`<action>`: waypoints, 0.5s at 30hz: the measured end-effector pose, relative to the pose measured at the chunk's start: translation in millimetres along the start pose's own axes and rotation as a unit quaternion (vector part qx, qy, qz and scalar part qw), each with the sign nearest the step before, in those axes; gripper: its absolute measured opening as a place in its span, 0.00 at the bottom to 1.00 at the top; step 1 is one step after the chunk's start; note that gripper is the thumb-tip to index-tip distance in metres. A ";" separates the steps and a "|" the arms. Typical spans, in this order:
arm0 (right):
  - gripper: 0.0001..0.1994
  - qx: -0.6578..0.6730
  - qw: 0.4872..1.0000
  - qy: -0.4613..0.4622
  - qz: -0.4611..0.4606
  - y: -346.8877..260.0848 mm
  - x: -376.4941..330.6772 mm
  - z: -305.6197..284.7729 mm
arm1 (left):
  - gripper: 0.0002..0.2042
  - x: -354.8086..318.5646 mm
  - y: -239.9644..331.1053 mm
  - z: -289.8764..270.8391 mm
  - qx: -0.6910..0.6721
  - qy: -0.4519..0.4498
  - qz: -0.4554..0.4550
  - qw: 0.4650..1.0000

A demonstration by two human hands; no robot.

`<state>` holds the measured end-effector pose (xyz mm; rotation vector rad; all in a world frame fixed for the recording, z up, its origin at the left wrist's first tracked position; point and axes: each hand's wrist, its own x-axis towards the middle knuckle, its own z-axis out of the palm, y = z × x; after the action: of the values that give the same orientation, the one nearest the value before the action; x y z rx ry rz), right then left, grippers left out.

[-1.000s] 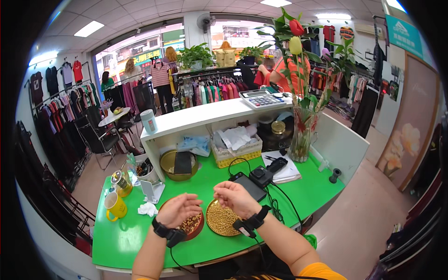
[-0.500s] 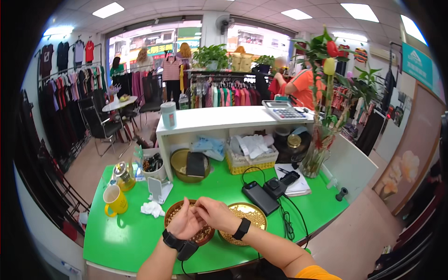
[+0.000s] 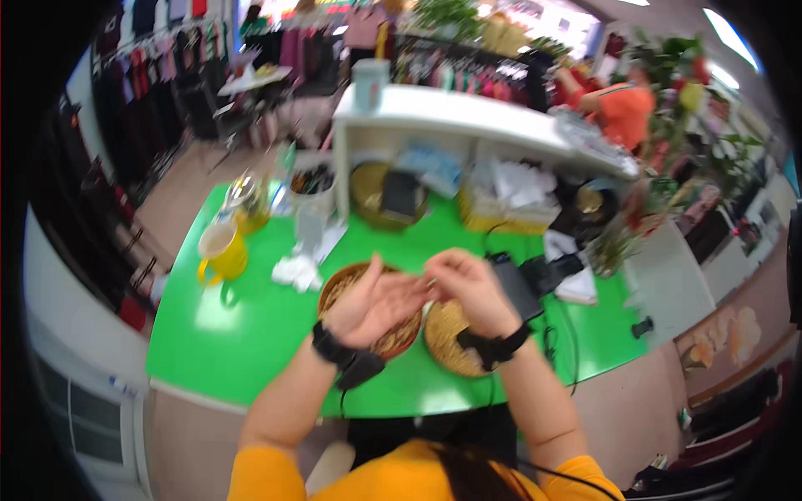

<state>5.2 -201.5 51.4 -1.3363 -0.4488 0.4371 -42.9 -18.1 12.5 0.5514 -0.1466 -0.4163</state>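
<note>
My left hand [image 3: 372, 307] is palm up over a brown bowl [image 3: 324, 292] of brown and pale bean-like bits. Its fingers are stretched out toward the right, and the palm looks bare. My right hand [image 3: 476, 288] hovers by those fingertips, thumb and forefinger pinched together. Blur hides what, if anything, small is in the pinch. Just below the right hand is a round golden dish of pale yellow beans [image 3: 444, 336], partly covered by my right wrist. Both wrists wear black bands.
Left on the green table [image 3: 251, 334] are a yellow mug [image 3: 224, 255], a glass teapot [image 3: 248, 204], crumpled tissue [image 3: 296, 273] and a phone stand [image 3: 311, 232]. A black power bank [image 3: 516, 288] and cables lie right. Behind rises a white shelf [image 3: 451, 113]; a person in orange [image 3: 625, 113] stands beyond.
The view has tilted down and shifted, so the table sits higher. My right hand has drawn away rightward from the left palm, and the left fingers have straightened.
</note>
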 end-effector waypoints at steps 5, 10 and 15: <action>0.06 0.022 0.998 -0.015 0.052 -10.8 -12.2 -13.0 | 0.36 4.7 8.8 -4.8 -0.006 0.034 -0.009 0.999; 0.07 -0.240 0.970 -0.030 0.037 -6.4 -33.6 -39.4 | 0.34 5.2 8.3 -5.4 0.107 0.122 0.005 0.987; 0.14 -0.251 0.942 0.141 -0.174 -37.8 -71.7 -58.2 | 0.32 -4.9 17.3 -3.3 0.207 0.153 0.099 0.961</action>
<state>-21.3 -295.0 74.1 -1.7379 -0.5656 -0.1818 -40.6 -1.2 18.9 0.9974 0.0119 -0.0970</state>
